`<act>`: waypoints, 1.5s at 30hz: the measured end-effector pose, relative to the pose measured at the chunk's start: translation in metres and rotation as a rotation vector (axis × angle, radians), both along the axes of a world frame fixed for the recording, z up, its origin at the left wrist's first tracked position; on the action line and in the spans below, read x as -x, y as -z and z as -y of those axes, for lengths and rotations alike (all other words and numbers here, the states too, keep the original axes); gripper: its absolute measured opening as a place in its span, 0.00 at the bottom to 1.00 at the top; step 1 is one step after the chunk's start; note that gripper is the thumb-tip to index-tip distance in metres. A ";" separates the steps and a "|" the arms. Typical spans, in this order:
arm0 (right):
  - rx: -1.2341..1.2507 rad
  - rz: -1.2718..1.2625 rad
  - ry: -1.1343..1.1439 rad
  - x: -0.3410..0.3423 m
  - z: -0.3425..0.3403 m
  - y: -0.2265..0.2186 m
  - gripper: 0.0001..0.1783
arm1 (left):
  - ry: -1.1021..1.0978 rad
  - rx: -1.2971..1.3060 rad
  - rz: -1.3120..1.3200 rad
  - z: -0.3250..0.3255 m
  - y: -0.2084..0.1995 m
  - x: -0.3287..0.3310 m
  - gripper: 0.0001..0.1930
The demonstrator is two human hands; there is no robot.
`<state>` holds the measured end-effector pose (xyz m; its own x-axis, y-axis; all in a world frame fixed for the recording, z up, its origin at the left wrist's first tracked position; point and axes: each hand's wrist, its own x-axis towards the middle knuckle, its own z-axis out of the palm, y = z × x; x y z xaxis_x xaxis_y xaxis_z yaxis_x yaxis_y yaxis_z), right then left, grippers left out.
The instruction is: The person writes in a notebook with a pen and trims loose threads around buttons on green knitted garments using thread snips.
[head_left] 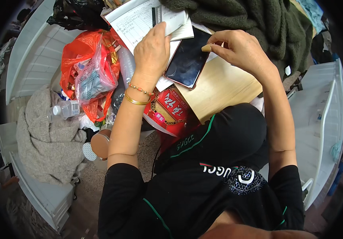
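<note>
My left hand [152, 49] rests on a stack of white printed papers [139, 20] at the top middle, its fingers pressing a folded sheet. Two bracelets circle that wrist. My right hand [239, 47] hovers over the wooden tabletop [219, 89] and pinches a small tan object [206, 47] between thumb and fingers. A dark phone with a reddish case [187, 59] lies between the two hands, screen up and partly on the papers.
A red plastic bag [90, 71] with packets sits at the left beside a plastic bottle [64, 109] and a grey knitted cloth [46, 139]. A red packet [167, 109] hangs off the table edge. A dark green fleece [267, 24] covers the far right. White furniture flanks both sides.
</note>
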<state>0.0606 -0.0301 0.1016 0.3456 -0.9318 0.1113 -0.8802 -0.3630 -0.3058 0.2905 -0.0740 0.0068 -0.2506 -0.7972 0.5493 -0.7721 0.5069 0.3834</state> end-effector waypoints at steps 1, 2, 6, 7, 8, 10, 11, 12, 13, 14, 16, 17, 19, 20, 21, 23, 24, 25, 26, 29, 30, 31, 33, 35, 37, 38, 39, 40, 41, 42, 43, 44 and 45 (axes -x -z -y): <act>-0.022 -0.004 0.005 -0.001 0.000 -0.001 0.11 | -0.026 0.030 0.042 0.001 0.000 0.000 0.17; -0.045 -0.008 0.009 -0.002 0.000 -0.001 0.11 | -0.037 0.058 0.056 0.002 0.002 -0.001 0.17; 0.133 0.049 -0.114 -0.004 0.006 0.005 0.11 | -0.077 0.060 0.099 0.001 0.005 0.001 0.16; 0.132 0.057 -0.108 -0.007 0.012 0.010 0.11 | -0.097 0.050 0.102 0.000 0.004 0.001 0.16; 0.190 0.068 -0.207 -0.010 0.018 0.018 0.12 | -0.114 0.041 0.102 0.000 0.003 0.002 0.16; 0.130 0.068 -0.302 -0.024 0.027 0.021 0.15 | -0.121 0.070 0.097 -0.003 0.004 0.000 0.15; 0.132 0.073 -0.302 -0.028 0.034 0.027 0.15 | -0.134 0.103 0.087 -0.004 0.003 -0.001 0.15; 0.224 0.051 -0.330 -0.031 0.043 0.038 0.15 | -0.135 0.104 0.091 -0.004 0.003 0.000 0.15; 0.315 0.030 -0.360 -0.035 0.053 0.047 0.15 | -0.137 0.102 0.085 -0.004 0.004 0.000 0.15; 0.257 -0.014 -0.359 -0.038 0.059 0.050 0.18 | -0.135 0.102 0.076 -0.003 0.004 0.002 0.14; 0.294 -0.084 -0.404 -0.043 0.070 0.057 0.18 | -0.131 0.100 0.075 -0.002 0.004 0.001 0.14; 0.330 -0.154 -0.446 -0.046 0.073 0.058 0.19 | -0.126 0.095 0.074 -0.002 0.004 -0.001 0.14; 0.352 -0.213 -0.449 -0.049 0.077 0.056 0.19 | -0.130 0.079 0.068 -0.003 0.003 -0.001 0.15; 0.373 -0.272 -0.447 -0.051 0.078 0.054 0.19 | -0.130 0.062 0.063 -0.004 0.002 -0.002 0.15; 0.374 -0.272 -0.452 -0.053 0.080 0.056 0.19 | -0.135 0.062 0.063 -0.004 0.002 -0.003 0.15; 0.469 -0.246 -0.470 -0.053 0.080 0.058 0.16 | -0.132 0.036 0.055 -0.005 0.001 -0.002 0.15; 0.469 -0.248 -0.470 -0.053 0.080 0.059 0.16 | -0.131 0.036 0.054 -0.005 0.002 -0.003 0.15; 0.423 -0.261 -0.457 -0.054 0.080 0.058 0.15 | -0.119 0.047 0.033 -0.005 0.003 -0.004 0.16; 0.376 -0.274 -0.442 -0.055 0.081 0.057 0.14 | -0.106 0.058 0.013 -0.005 0.003 -0.005 0.16; 0.390 -0.289 -0.519 -0.052 0.086 0.052 0.13 | -0.096 0.015 0.016 -0.005 0.001 -0.007 0.16; 0.391 -0.291 -0.517 -0.050 0.086 0.051 0.13 | -0.094 0.017 0.015 -0.005 0.001 -0.007 0.16; 0.371 -0.284 -0.537 -0.047 0.084 0.049 0.12 | -0.085 0.009 0.006 -0.005 0.001 -0.008 0.16; 0.350 -0.281 -0.555 -0.039 0.077 0.045 0.11 | -0.075 0.002 -0.005 -0.005 0.001 -0.008 0.16; 0.410 -0.340 -0.518 -0.028 0.067 0.040 0.06 | -0.095 -0.049 -0.014 -0.006 0.001 -0.008 0.15; 0.314 -0.364 -0.502 -0.018 0.062 0.034 0.10 | -0.084 -0.018 -0.003 -0.004 0.003 -0.009 0.15; 0.323 -0.387 -0.481 -0.014 0.061 0.032 0.11 | -0.073 0.013 0.010 -0.004 0.004 -0.010 0.16; 0.331 -0.408 -0.460 -0.011 0.060 0.030 0.11 | -0.071 0.013 0.009 -0.003 0.005 -0.010 0.16; 0.323 -0.425 -0.444 -0.008 0.060 0.028 0.13 | -0.071 0.034 0.001 -0.002 0.007 -0.009 0.16; 0.322 -0.426 -0.441 -0.006 0.061 0.029 0.13 | -0.071 0.056 -0.007 -0.002 0.008 -0.008 0.16; 0.327 -0.443 -0.435 -0.004 0.062 0.029 0.13 | -0.069 0.055 -0.007 -0.002 0.008 -0.008 0.16; 0.334 -0.459 -0.432 -0.003 0.063 0.030 0.14 | -0.076 0.051 0.000 -0.002 0.008 -0.008 0.16; 0.333 -0.458 -0.434 -0.003 0.063 0.031 0.14 | -0.083 0.047 0.007 -0.002 0.008 -0.008 0.16; 0.344 -0.458 -0.438 -0.003 0.063 0.032 0.14 | -0.085 0.046 0.007 -0.002 0.008 -0.008 0.16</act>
